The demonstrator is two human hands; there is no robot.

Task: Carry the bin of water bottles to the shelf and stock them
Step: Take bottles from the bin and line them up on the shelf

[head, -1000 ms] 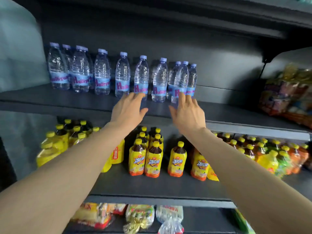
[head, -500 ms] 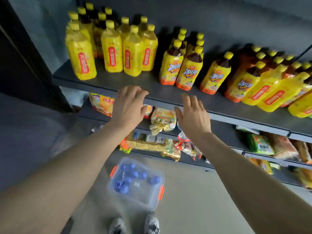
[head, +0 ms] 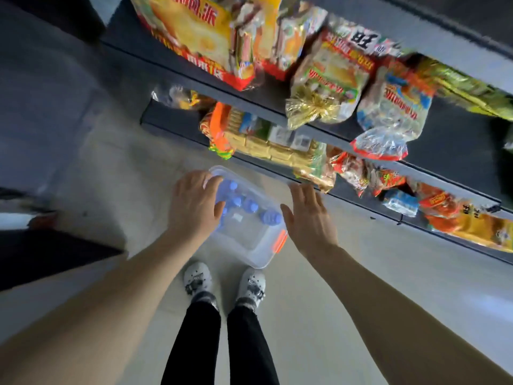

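A clear plastic bin (head: pixel 251 245) with orange latches stands on the floor just in front of my feet. Several water bottles with blue caps (head: pixel 251 204) stand upright in its far half. My left hand (head: pixel 194 204) hangs over the bin's left side, fingers apart, hiding part of the bottles. To the right of the bin my right hand (head: pixel 309 218) is spread flat, holding nothing. Neither hand grips the bin.
Low dark shelves (head: pixel 277 107) run diagonally across the top, loaded with snack bags (head: pixel 330 76) and biscuit packs (head: pixel 266 140) that overhang the edges. My white shoes (head: pixel 224 283) stand on the pale floor. A dark object (head: pixel 41 254) lies at left.
My view has dropped from the water-bottle shelf past the yellow drinks to the floor. Both hands came down from the shelf edge to either side of the bin.
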